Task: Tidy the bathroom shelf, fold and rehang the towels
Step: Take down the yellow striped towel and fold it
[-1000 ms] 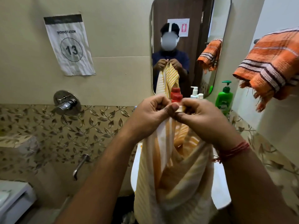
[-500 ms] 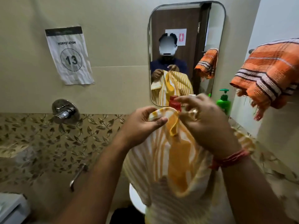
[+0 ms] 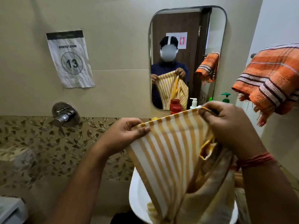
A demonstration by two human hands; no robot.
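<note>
Hands now apart, left hand (image 3: 127, 133), right hand (image 3: 226, 125), striped towel (image 3: 171, 152) spread

A: What hangs on the beige wall at upper left?
B: A creased paper sign (image 3: 69, 59) reading "WORKSTATION" above a circled 13.

A: And below it?
B: A round chrome valve (image 3: 65, 116) with a lever handle, set at the top edge of a leaf-patterned tile band (image 3: 40, 143).

A: What occupies the centre?
B: A rounded mirror (image 3: 188, 57). It reflects a brown door (image 3: 176, 21) bearing a pink-and-white restroom sign (image 3: 182, 40).

A: Anything lower down?
B: The white rim of a basin (image 3: 136, 198), largely covered, and a white fixture corner (image 3: 11, 210) at bottom left, too cropped to identify.
</note>
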